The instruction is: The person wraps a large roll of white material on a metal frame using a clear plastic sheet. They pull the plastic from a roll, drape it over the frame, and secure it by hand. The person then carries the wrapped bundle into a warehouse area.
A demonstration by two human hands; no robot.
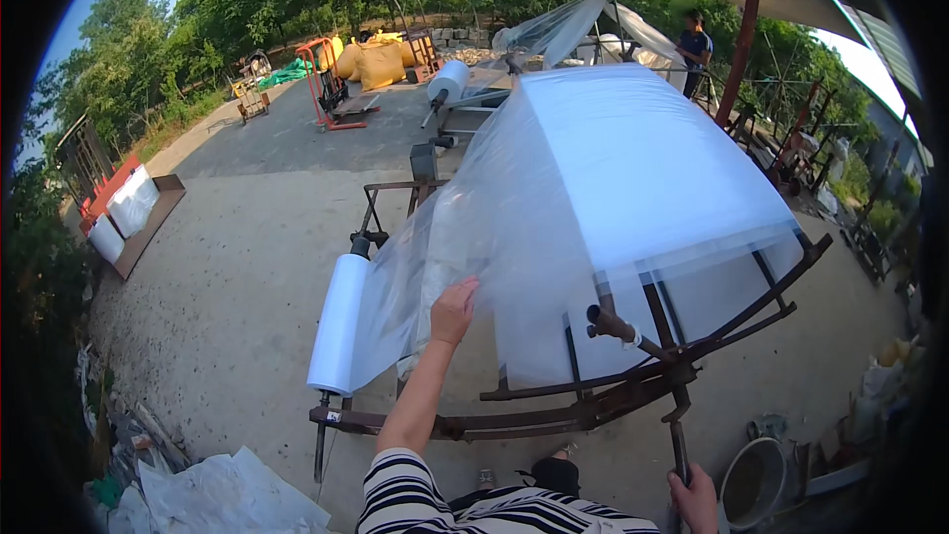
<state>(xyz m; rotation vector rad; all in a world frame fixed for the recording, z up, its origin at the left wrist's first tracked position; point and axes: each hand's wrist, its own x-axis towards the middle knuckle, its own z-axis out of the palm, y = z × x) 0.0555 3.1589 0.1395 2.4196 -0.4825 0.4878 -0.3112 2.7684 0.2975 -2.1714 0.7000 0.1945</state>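
Note:
My left hand (454, 311) reaches forward with its fingers stretched out against a sheet of clear plastic film (445, 252). That sheet runs from a white film roll (338, 321) on the left to a wide reel (643, 168) wrapped in many layers of film. Low on the right, my right hand (696, 500) is closed round a crank handle (679, 445). The crank joins the hub of the reel. Dark metal bars (732, 331) of the reel show at its near end, beneath the film. A rusty metal stand (534, 422) carries both roll and reel.
Another film roll (448, 81) sits farther back. A person (695, 51) stands beyond the reel, by more draped film. A red hand truck (331, 89) and yellow sacks (380, 63) are behind. A bucket (753, 483) stands near my right hand; crumpled sheeting (222, 494) lies lower left.

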